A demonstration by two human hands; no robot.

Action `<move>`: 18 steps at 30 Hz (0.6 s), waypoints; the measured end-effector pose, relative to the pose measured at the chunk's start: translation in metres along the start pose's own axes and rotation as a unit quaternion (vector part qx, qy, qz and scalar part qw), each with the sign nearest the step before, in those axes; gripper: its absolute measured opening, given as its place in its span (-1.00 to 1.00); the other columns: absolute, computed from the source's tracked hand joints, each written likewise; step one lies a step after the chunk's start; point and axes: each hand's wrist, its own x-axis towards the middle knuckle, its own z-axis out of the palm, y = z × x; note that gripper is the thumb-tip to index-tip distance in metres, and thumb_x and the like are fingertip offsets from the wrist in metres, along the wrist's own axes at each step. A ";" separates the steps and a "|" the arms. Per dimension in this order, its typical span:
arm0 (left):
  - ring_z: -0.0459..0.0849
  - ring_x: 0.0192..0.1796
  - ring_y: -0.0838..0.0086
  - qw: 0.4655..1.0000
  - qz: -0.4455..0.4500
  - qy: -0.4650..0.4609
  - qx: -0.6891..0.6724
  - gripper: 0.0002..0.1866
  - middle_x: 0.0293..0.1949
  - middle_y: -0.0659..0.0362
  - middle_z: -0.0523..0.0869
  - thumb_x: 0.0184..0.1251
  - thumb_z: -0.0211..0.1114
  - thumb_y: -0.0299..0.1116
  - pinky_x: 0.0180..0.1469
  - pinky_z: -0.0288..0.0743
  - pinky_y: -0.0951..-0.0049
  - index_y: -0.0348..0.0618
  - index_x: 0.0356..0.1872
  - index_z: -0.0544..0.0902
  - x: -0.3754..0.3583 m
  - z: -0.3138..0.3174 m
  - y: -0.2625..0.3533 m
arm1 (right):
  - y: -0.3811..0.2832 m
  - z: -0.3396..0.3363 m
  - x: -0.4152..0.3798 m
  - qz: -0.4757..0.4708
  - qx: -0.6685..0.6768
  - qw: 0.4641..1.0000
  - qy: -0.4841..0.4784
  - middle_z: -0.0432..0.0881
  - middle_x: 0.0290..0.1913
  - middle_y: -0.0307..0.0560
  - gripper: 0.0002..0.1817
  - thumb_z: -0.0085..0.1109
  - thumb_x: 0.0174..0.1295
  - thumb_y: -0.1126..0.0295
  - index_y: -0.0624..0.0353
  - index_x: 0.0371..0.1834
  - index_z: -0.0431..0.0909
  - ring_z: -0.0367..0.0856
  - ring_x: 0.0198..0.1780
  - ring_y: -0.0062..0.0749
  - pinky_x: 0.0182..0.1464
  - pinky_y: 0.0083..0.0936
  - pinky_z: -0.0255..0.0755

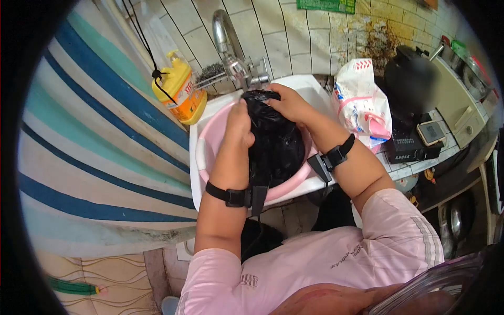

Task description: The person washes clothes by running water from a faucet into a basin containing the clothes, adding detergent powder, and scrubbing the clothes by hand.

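Observation:
A dark, wet-looking black cloth (275,149) hangs bunched over a pink basin (203,155) that sits in the white sink (195,181). What kind of cloth it is does not show. My left hand (240,123) is closed on its upper left edge, the fingertips mostly hidden. On the upper right, my right hand (290,104) grips a fold, with the thumb pressed on top. Both hands are just below the metal faucet (226,39). The lower part of the cloth drops into the basin, and the basin's bottom is covered.
Left of the faucet stands a yellow detergent bottle (181,89). A white and pink plastic bag (362,100) rests on the right counter, beside a black box (412,149) and a dark round pot (412,79). A striped curtain (105,131) hangs along the left side.

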 end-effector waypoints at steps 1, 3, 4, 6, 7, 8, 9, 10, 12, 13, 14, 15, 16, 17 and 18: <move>0.66 -0.11 0.21 1.000 -0.005 0.001 -0.013 -0.59 -0.13 0.03 0.65 0.50 -0.11 -0.07 -0.03 0.57 0.12 -0.21 -0.01 0.50 -0.001 -0.001 0.003 | -0.011 0.003 -0.004 0.016 -0.020 0.999 -0.041 0.62 -0.16 0.07 -0.65 0.16 0.22 0.41 0.29 0.05 0.46 0.58 -0.14 -0.24 -0.05 -0.43 0.42; 0.65 -0.11 0.21 0.999 -0.011 -0.018 -0.032 -0.55 -0.16 0.04 0.65 0.47 -0.07 0.01 -0.03 0.57 0.12 -0.19 -0.02 0.51 0.003 -0.003 0.002 | -0.028 0.009 -0.011 -0.013 -0.039 0.996 -0.079 0.60 -0.17 0.16 -0.63 0.17 0.23 0.27 0.29 0.00 0.45 0.58 -0.14 -0.10 -0.07 -0.36 0.41; 0.65 -0.11 0.21 0.999 -0.016 -0.014 -0.030 -0.55 -0.16 0.04 0.65 0.47 -0.07 0.01 -0.03 0.57 0.12 -0.19 -0.02 0.51 0.005 -0.003 -0.001 | -0.028 0.014 -0.012 -0.008 -0.035 0.996 -0.080 0.60 -0.17 0.16 -0.63 0.17 0.23 0.27 0.29 0.00 0.45 0.58 -0.14 -0.10 -0.07 -0.36 0.41; 0.66 -0.11 0.23 0.999 -0.003 -0.030 -0.009 -0.55 -0.17 0.05 0.65 0.46 -0.05 0.03 -0.02 0.57 0.15 -0.17 -0.02 0.51 0.007 -0.004 -0.004 | -0.030 0.024 -0.014 -0.179 -0.078 0.980 -0.027 0.59 -0.17 0.18 -0.62 0.15 0.23 0.21 0.28 -0.04 0.44 0.56 -0.15 0.00 -0.07 -0.30 0.41; 0.66 -0.09 0.25 1.000 0.002 -0.020 -0.010 -0.55 -0.15 0.06 0.65 0.45 -0.02 0.03 -0.01 0.57 0.19 -0.17 0.00 0.51 0.006 -0.004 -0.007 | -0.034 0.025 -0.015 -0.161 -0.052 0.985 -0.033 0.60 -0.20 0.22 -0.60 0.11 0.25 0.14 0.30 -0.10 0.47 0.56 -0.18 0.11 -0.09 -0.22 0.41; 0.66 -0.09 0.25 1.000 0.000 -0.020 -0.008 -0.55 -0.15 0.06 0.65 0.45 -0.02 0.03 -0.01 0.57 0.19 -0.17 0.00 0.51 0.006 -0.003 -0.010 | -0.037 0.025 -0.014 -0.159 -0.051 0.985 -0.032 0.60 -0.20 0.22 -0.60 0.11 0.25 0.14 0.30 -0.10 0.47 0.56 -0.18 0.11 -0.09 -0.22 0.41; 0.66 -0.08 0.26 1.000 0.008 -0.013 0.001 -0.55 -0.13 0.06 0.65 0.43 0.00 0.03 -0.02 0.57 0.20 -0.17 0.01 0.51 0.005 0.000 -0.012 | -0.038 0.023 -0.012 -0.120 -0.081 0.989 -0.022 0.60 -0.22 0.23 -0.61 0.09 0.25 0.13 0.30 -0.13 0.49 0.56 -0.18 0.14 -0.10 -0.19 0.41; 0.66 -0.07 0.26 1.000 0.016 -0.007 0.010 -0.54 -0.11 0.06 0.66 0.42 0.03 0.03 -0.02 0.58 0.21 -0.17 0.03 0.51 0.003 0.003 -0.014 | -0.038 0.020 -0.009 -0.081 -0.111 0.990 -0.013 0.61 -0.24 0.25 -0.61 0.07 0.25 0.13 0.30 -0.15 0.51 0.56 -0.18 0.16 -0.11 -0.16 0.42; 0.67 -0.06 0.27 0.999 -0.005 -0.048 0.007 -0.54 -0.10 0.05 0.66 0.42 0.03 0.02 -0.03 0.58 0.21 -0.18 0.04 0.50 -0.005 0.011 -0.016 | -0.019 0.010 0.006 -0.036 -0.114 0.993 0.018 0.59 -0.29 0.24 -0.63 0.07 0.26 0.16 0.31 -0.17 0.51 0.56 -0.20 0.10 -0.13 -0.21 0.42; 0.67 -0.06 0.27 0.996 -0.025 -0.089 0.009 -0.54 -0.09 0.05 0.66 0.42 0.04 0.01 -0.03 0.59 0.21 -0.19 0.05 0.50 -0.008 0.014 -0.016 | -0.013 0.009 0.010 0.008 -0.115 0.992 0.052 0.58 -0.33 0.23 -0.66 0.07 0.27 0.19 0.32 -0.19 0.52 0.56 -0.23 0.04 -0.14 -0.27 0.41; 0.67 -0.06 0.27 0.996 -0.025 -0.090 0.013 -0.54 -0.09 0.05 0.66 0.42 0.04 0.01 -0.03 0.59 0.21 -0.19 0.05 0.50 -0.006 0.013 -0.016 | -0.008 0.011 0.009 0.008 -0.113 0.992 0.056 0.58 -0.33 0.23 -0.66 0.07 0.27 0.19 0.32 -0.19 0.52 0.56 -0.23 0.04 -0.14 -0.27 0.41; 0.67 -0.07 0.27 0.996 -0.042 -0.073 0.032 -0.55 -0.08 0.05 0.66 0.42 0.04 0.00 -0.04 0.59 0.21 -0.19 0.04 0.51 -0.004 0.014 -0.015 | -0.007 0.011 0.007 -0.001 -0.104 0.993 0.051 0.59 -0.30 0.25 -0.66 0.06 0.25 0.18 0.29 -0.20 0.52 0.56 -0.20 0.13 -0.14 -0.18 0.42; 0.68 -0.07 0.27 0.995 -0.059 -0.057 0.050 -0.56 -0.08 0.04 0.66 0.43 0.03 -0.02 -0.04 0.59 0.21 -0.18 0.04 0.51 -0.002 0.015 -0.016 | -0.006 0.010 0.005 -0.009 -0.096 0.994 0.045 0.60 -0.26 0.28 -0.67 0.05 0.23 0.16 0.26 -0.21 0.52 0.55 -0.17 0.21 -0.13 -0.10 0.42; 0.64 0.01 0.25 0.996 -0.063 -0.038 0.040 -0.51 -0.03 0.01 0.63 0.44 -0.02 0.01 0.01 0.55 0.20 -0.21 0.09 0.47 -0.001 0.014 -0.017 | -0.005 0.015 0.003 -0.026 -0.100 0.994 0.042 0.60 -0.26 0.27 -0.66 0.06 0.22 0.15 0.27 -0.24 0.51 0.55 -0.16 0.21 -0.11 -0.08 0.41; 0.64 0.01 0.25 0.996 -0.063 -0.040 0.044 -0.51 -0.03 0.01 0.63 0.44 -0.02 0.01 0.01 0.55 0.20 -0.21 0.09 0.47 0.001 0.011 -0.017 | -0.022 0.017 -0.005 -0.043 -0.139 0.989 0.017 0.59 -0.27 0.26 -0.66 0.08 0.21 0.15 0.27 -0.26 0.50 0.55 -0.16 0.21 -0.11 -0.08 0.40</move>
